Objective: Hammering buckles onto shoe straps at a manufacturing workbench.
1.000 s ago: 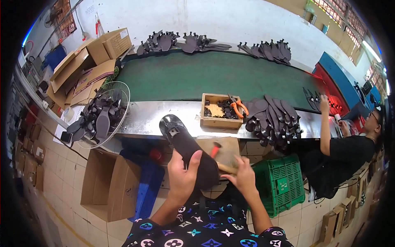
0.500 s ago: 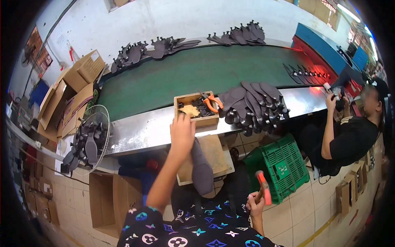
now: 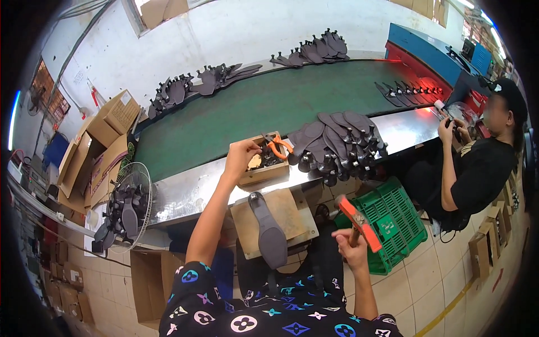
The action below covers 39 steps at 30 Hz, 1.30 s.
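The left hand [image 3: 242, 153] reaches, fingers curled, into a small wooden box [image 3: 263, 168] holding orange pliers [image 3: 276, 146], while the right hand [image 3: 349, 251], nearer the body, grips an orange-headed hammer [image 3: 359, 223] beside a dark sole [image 3: 270, 231] on a board [image 3: 292, 210].

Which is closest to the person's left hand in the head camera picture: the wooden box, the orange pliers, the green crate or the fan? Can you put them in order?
From the left hand:
1. Wooden box: the hand reaches into it.
2. Orange pliers: just right of the hand, on the box's far corner.
3. Fan: off to the left, below the belt.
4. Green crate: farthest, down on the right.
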Each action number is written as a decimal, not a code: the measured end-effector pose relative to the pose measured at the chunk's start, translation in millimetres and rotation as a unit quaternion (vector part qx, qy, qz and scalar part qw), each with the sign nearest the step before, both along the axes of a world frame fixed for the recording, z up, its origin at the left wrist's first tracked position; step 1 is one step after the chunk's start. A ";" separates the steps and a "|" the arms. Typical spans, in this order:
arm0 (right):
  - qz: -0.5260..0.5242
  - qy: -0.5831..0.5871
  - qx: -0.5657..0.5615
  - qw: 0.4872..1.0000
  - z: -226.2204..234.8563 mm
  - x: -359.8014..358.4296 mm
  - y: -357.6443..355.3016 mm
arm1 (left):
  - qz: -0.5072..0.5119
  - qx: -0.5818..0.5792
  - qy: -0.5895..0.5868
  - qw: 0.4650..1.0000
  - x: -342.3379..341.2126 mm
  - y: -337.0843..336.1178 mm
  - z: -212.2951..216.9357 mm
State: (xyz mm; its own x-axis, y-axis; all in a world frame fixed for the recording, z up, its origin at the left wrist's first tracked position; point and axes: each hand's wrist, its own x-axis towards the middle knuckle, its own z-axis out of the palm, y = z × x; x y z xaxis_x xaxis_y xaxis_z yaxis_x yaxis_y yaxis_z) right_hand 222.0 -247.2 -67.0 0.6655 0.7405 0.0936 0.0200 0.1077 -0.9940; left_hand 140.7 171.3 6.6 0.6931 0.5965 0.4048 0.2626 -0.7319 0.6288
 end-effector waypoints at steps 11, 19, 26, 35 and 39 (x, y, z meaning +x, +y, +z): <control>0.165 -0.037 0.098 0.981 141.3 -18.7 115.6 | -0.114 0.435 -0.182 0.874 -100.8 -164.3 69.0; 0.121 -0.153 0.154 0.969 122.4 -39.3 136.5 | -0.078 0.233 -0.255 0.935 -105.2 -160.1 21.2; 0.126 -0.038 0.057 0.990 88.8 -22.6 151.3 | 0.091 -0.127 -0.072 0.985 -94.8 -130.2 -52.8; 0.163 -0.198 -0.055 0.965 67.0 -16.0 194.3 | 0.032 -0.085 -0.092 0.992 -97.8 -132.4 -48.3; 0.182 -0.279 -0.009 0.943 58.7 -15.9 204.4 | 0.023 -0.095 -0.114 0.989 -98.6 -127.9 -59.9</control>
